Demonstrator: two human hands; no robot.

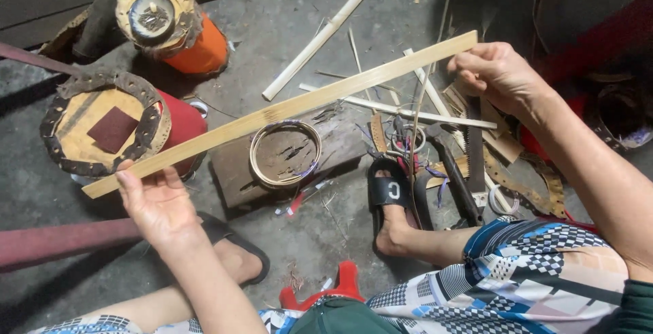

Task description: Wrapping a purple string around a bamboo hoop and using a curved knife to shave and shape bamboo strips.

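Observation:
I hold a long flat bamboo strip (286,108) slanting across the view, its low end at the left and its high end at the upper right. My left hand (158,201) grips the low end from beneath, thumb on the strip. My right hand (498,74) is closed around the high end. A thin bamboo sliver (416,130) hangs down from near the right hand. Below the strip a coiled bamboo ring (285,152) lies on a dark wooden board (235,171).
Two cylindrical stools stand at the left, one orange (170,24), one red (112,130). Loose bamboo sticks (326,31), a dark-handled tool (452,171) and scraps lie on the concrete floor. My feet in black sandals (389,191) rest near the board.

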